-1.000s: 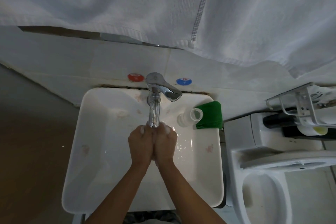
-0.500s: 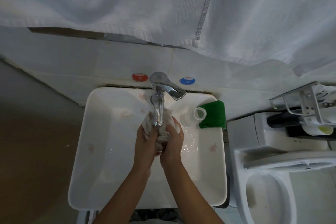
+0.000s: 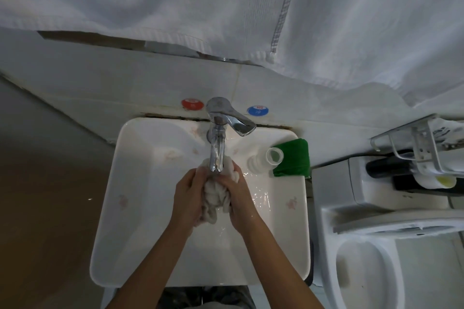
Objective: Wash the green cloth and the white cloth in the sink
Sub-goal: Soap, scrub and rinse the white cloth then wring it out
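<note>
- Head view: left hand (image 3: 187,197) and right hand (image 3: 239,198), fingers curled, squeeze the bunched white cloth (image 3: 215,197) under the tap (image 3: 217,155), over the sink (image 3: 130,208).
- Green cloth (image 3: 293,158) lies folded on the sink's right rear rim, beside a bottle (image 3: 265,160).

Two hands: the left hand (image 3: 187,195) and the right hand (image 3: 239,195). One white cloth (image 3: 216,198) and one green cloth (image 3: 292,158). One sink (image 3: 140,208) with one tap (image 3: 217,143). One clear cup (image 3: 266,160). Two round stickers on the wall, one red sticker (image 3: 192,104) and one blue sticker (image 3: 257,110). One toilet (image 3: 371,258). One wire rack (image 3: 421,143). One hanging towel (image 3: 175,2).
</note>
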